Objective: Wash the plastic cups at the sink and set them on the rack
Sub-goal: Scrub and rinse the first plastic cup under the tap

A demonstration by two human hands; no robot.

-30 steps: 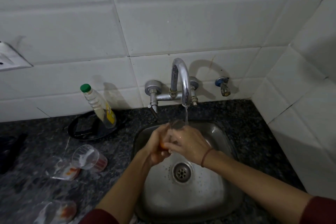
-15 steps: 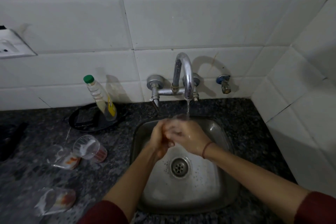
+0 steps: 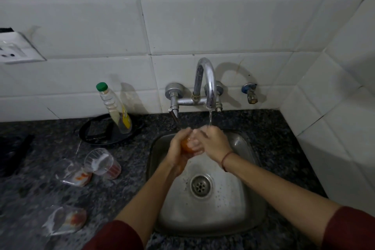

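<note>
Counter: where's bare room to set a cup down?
Bare granite right of the sink, between its rim and the tiled side wall. A narrow gap between the black tray and the sink. Left is crowded: three tipped cups, bottle in the tray. Left hand grips an orange-stained cup over the sink.
</note>
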